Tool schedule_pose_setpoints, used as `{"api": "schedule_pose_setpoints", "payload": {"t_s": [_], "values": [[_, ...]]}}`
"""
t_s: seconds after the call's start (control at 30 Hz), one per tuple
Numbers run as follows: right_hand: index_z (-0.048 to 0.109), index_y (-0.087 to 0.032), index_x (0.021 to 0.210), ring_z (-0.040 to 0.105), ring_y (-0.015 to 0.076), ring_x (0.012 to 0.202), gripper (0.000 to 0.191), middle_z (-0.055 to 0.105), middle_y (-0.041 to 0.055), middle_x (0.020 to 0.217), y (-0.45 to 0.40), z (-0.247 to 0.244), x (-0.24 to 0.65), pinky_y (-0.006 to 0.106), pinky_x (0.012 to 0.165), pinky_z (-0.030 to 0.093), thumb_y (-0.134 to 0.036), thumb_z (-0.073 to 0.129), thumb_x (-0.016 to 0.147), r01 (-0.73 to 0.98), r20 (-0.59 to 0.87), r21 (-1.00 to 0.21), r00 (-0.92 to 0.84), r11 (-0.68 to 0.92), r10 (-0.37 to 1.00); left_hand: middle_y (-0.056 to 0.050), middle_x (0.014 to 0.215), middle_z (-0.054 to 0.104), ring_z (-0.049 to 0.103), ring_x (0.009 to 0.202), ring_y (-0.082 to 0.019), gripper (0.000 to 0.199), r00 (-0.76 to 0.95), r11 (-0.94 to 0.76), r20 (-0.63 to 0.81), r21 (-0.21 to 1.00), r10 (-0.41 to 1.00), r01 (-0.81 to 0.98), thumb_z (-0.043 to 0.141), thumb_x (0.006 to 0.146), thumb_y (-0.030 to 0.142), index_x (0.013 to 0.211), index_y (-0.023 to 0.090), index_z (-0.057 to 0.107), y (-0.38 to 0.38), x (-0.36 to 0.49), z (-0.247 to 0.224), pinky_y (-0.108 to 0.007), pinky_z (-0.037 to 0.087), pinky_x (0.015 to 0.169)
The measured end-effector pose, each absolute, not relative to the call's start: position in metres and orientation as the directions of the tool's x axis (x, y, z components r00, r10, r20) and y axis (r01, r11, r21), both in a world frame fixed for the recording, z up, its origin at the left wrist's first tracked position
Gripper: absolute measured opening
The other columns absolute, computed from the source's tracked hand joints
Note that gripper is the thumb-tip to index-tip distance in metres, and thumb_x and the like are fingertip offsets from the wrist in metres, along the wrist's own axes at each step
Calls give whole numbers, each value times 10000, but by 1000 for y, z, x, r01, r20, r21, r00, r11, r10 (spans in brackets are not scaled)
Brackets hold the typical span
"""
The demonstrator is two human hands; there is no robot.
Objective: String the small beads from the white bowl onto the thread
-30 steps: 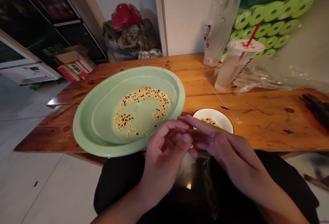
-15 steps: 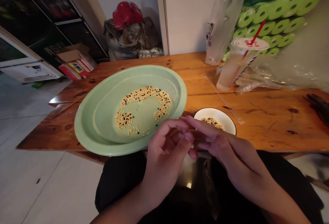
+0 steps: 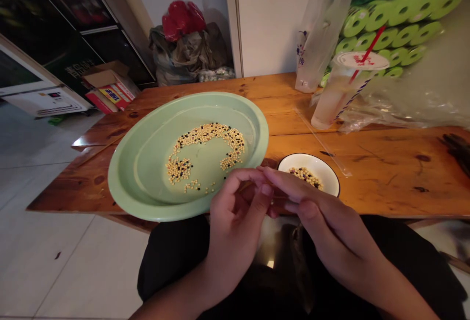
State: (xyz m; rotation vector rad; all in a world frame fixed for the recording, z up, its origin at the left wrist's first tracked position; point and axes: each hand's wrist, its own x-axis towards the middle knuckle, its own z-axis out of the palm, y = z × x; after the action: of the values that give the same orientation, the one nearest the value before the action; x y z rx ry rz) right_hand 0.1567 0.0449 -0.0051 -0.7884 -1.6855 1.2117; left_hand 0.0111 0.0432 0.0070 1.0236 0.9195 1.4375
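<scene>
My left hand (image 3: pixel 237 229) is curled, thumb against fingers, in front of the green basin (image 3: pixel 128 200). A small pale bead (image 3: pixel 272 202) shows at its thumb tip. My right hand (image 3: pixel 323 217) meets it, the forefinger touching the left fingertips and the other fingers bent beneath. What the right fingers hold is hidden; a thin light line, perhaps thread, runs between the hands. Yellow and black beads (image 3: pixel 211 134) form a curved band on the basin floor. More mixed beads (image 3: pixel 305 176) lie in a white dark-rimmed dish (image 3: pixel 329 175) just behind my right hand.
On the wooden table (image 3: pixel 385 183) stands a clear drink cup (image 3: pixel 326 107) with a red straw. A thin clear plastic strip (image 3: pixel 323 143) lies before it. Green rolls (image 3: pixel 389 16) in plastic are stacked behind. Bags (image 3: pixel 187 53) and an open carton (image 3: pixel 112 87) sit beyond the table.
The bead at my left thumb sits slightly higher and further left, and less of it shows. Both hands stay together; the view has shifted slightly.
</scene>
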Motion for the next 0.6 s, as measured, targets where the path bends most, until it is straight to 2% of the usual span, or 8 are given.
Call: {"api": "schedule_pose_setpoints", "payload": {"t_s": [0.17,0.3,0.37,0.47,0.6], "values": [[445,-520,1406,528,134,1317,428,508,-125,1482,44,-4,155,274,1006,529,-291,410,1045,-14,282,-953,-402,302,871,22,842,692,641,655,-42,93,-131,-232,213,961,968,-150,638,883,100,913,186,619,41,11,5,-97,530,584],[533,-481,1354,546,127,1298,382,583,-105,1419,44,-4,150,332,1129,418,-290,455,1032,-27,263,-962,-359,272,896,21,886,656,670,778,-82,136,-163,-308,296,950,941,-55,659,869,103,934,210,607,40,11,1,-140,575,643],[618,-403,1297,571,153,1277,320,637,-51,1367,44,-4,146,375,1153,386,-325,479,1020,-80,206,-979,-317,190,926,29,883,630,654,787,-75,149,-166,-352,346,936,923,-9,670,859,96,923,212,601,39,11,1,-141,579,671],[690,-291,1226,594,217,1259,319,690,38,1293,46,-5,138,430,1118,427,-403,495,1000,-261,47,-965,-310,-37,950,16,912,611,642,837,-66,100,-123,-400,399,916,909,14,642,885,110,920,199,612,39,10,3,-123,569,712],[754,-250,1084,643,258,1191,302,752,68,1155,50,-4,131,438,1019,516,-422,532,972,-530,-73,-805,-359,-268,931,-23,1007,585,655,900,-83,110,-13,-360,360,930,933,-78,570,925,99,961,181,634,39,10,8,-152,585,756]]}}
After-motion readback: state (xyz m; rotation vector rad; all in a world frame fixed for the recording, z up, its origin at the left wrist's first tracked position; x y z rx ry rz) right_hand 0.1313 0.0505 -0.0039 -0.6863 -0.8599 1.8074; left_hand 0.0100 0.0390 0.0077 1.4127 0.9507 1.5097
